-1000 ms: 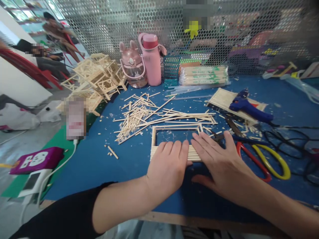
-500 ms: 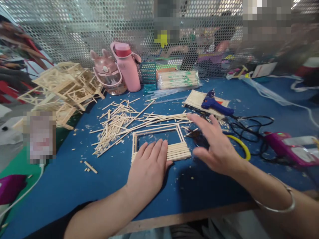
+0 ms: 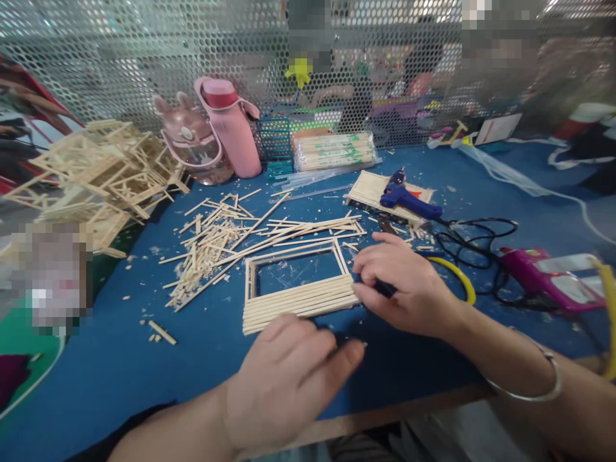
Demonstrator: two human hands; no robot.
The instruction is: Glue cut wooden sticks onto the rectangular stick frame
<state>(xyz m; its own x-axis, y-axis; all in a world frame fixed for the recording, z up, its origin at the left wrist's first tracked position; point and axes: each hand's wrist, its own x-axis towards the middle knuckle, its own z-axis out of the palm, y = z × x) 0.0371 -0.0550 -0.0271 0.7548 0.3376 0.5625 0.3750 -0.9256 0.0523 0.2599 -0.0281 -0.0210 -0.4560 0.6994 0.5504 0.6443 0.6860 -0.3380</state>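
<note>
A rectangular frame of thin wooden sticks lies flat on the blue table top, its near side built up from several sticks laid side by side. My left hand hovers just in front of the frame, fingers loosely stretched, holding nothing. My right hand rests at the frame's right end, its fingers curled round a dark tool that is mostly hidden under them. The yellow-handled scissors lie right behind that hand.
A heap of loose sticks lies behind the frame. Finished stick frames pile up at the left. Two pink bottles, a packet of sticks, a blue glue gun on a stick panel, black cables and a purple power strip stand around. A mesh screen closes the back.
My left hand has lifted off the frame and drawn back towards me. My right hand has come down from the air and closed on the dark tool at the frame's right end.
</note>
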